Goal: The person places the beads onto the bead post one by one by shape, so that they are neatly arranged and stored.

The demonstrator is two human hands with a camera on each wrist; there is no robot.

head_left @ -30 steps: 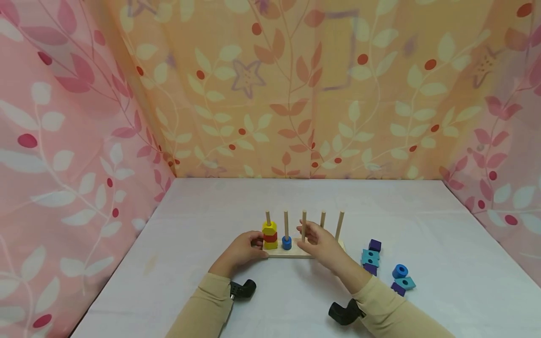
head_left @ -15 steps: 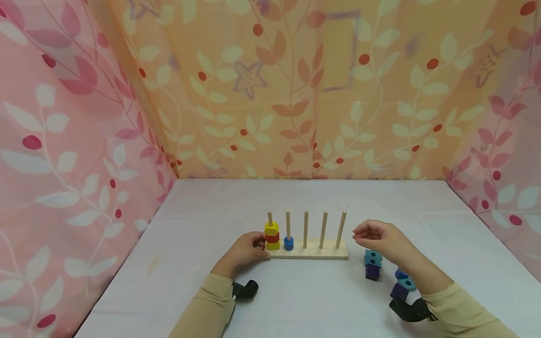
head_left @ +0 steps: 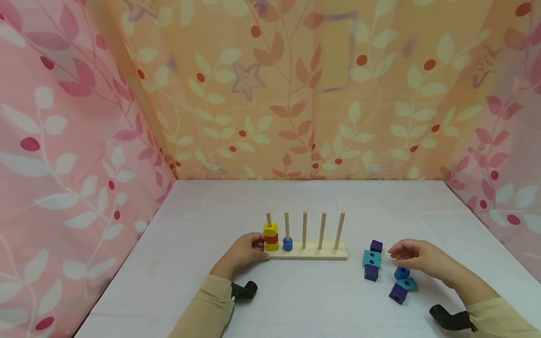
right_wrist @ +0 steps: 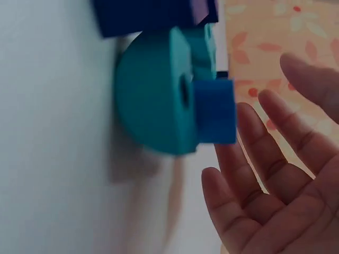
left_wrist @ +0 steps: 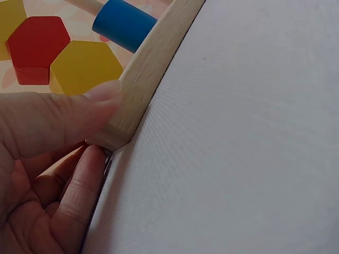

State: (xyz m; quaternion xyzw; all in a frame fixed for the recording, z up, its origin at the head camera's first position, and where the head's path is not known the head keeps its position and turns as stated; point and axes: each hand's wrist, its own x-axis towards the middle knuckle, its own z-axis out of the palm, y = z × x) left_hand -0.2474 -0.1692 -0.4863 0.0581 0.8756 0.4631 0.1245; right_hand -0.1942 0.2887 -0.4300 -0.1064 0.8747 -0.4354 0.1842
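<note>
A wooden peg stand (head_left: 313,256) with several upright pegs sits mid-table. Its leftmost peg bears a stack of yellow and red hexagonal blocks (head_left: 271,237); the second peg has a blue cylinder (head_left: 288,244) at its foot. My left hand (head_left: 242,253) grips the stand's left end, thumb along the front edge and fingers at the corner in the left wrist view. On the right, my right hand (head_left: 422,258) hovers just above a small blue block (head_left: 402,272), fingers spread and nothing held. Close by that block lie a teal block (head_left: 407,284) and a purple block (head_left: 398,294).
Between the stand and my right hand runs a row of loose blocks: a purple cube (head_left: 376,246), teal pieces (head_left: 372,258) and another purple cube (head_left: 371,272). The white table (head_left: 203,202) is enclosed by floral cloth (head_left: 296,84). Black wrist mounts (head_left: 450,318) jut from both sleeves.
My right hand has left the middle peg, empty, and travelled right and toward me to the loose blocks. The left hand keeps its grip on the stand.
</note>
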